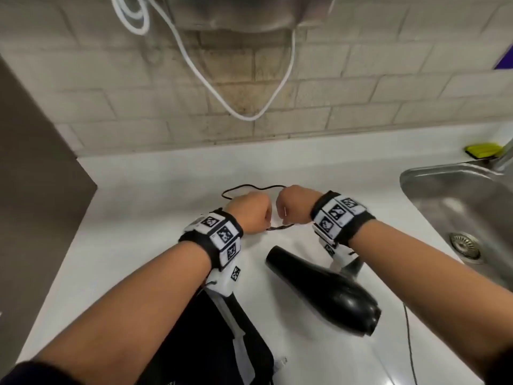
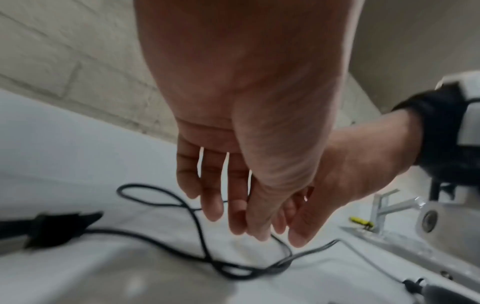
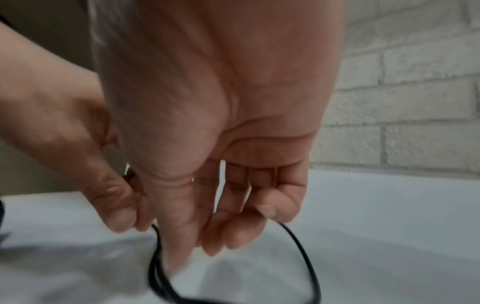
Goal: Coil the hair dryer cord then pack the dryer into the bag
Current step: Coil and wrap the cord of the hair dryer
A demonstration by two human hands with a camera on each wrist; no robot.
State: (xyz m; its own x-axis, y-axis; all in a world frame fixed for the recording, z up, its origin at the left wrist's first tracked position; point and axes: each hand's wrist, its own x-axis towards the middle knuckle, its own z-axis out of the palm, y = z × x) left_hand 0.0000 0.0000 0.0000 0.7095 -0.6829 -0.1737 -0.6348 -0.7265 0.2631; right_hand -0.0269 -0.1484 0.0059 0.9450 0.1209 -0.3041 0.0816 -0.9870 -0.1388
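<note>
Both hands, left hand (image 1: 251, 211) and right hand (image 1: 294, 202), pinch the thin black cord (image 2: 205, 244); keep loops even between them, slack off the white desk (image 1: 138, 218).

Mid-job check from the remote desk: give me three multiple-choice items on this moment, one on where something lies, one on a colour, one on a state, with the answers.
1. Where does the hair dryer lie?
A. In the sink
B. On the white counter, beside the sink
C. Inside the bag

2. What colour is the cord being coiled?
A. Black
B. White
C. Yellow

3. What are the two hands doing?
A. Both rest flat on the counter
B. One lifts the dryer
C. Both meet at the cord, gathering its loops

Answers:
1 B: the head view shows the dryer on the counter, left of the sink, outside the black bag.
2 A: both wrist views show a thin black cord on the white surface.
3 C: the left hand and right hand pinch cord strands between them.
</note>
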